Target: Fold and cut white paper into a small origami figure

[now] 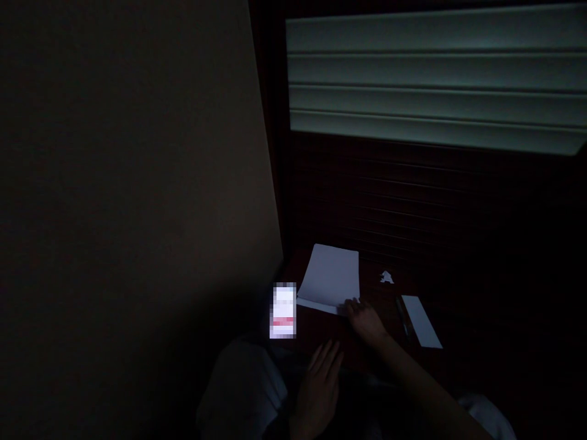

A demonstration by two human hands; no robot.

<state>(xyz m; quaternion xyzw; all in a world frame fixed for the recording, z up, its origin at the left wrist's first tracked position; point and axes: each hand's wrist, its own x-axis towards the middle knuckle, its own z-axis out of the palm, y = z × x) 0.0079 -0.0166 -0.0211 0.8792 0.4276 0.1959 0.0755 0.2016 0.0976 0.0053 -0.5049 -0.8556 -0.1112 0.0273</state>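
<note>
White sheets of paper [332,275], perhaps a stack, lie on the dark reddish table, with a narrow strip or fold along the near edge. At the near right corner, my right hand [364,318] has its fingers curled onto the paper's edge. My left hand [321,382] rests nearer to me, fingers stretched out with nothing in them, apart from the paper. Right of my right hand lies a dark pen [402,318], beside a long white paper strip [422,322]. Dim light hides fine detail.
A lit phone [283,310], its screen blurred out, is left of the paper. Small torn paper scraps [387,277] lie toward the back right. A plain wall [183,183] rises at the left, and a slatted panel [426,79] stands behind the table.
</note>
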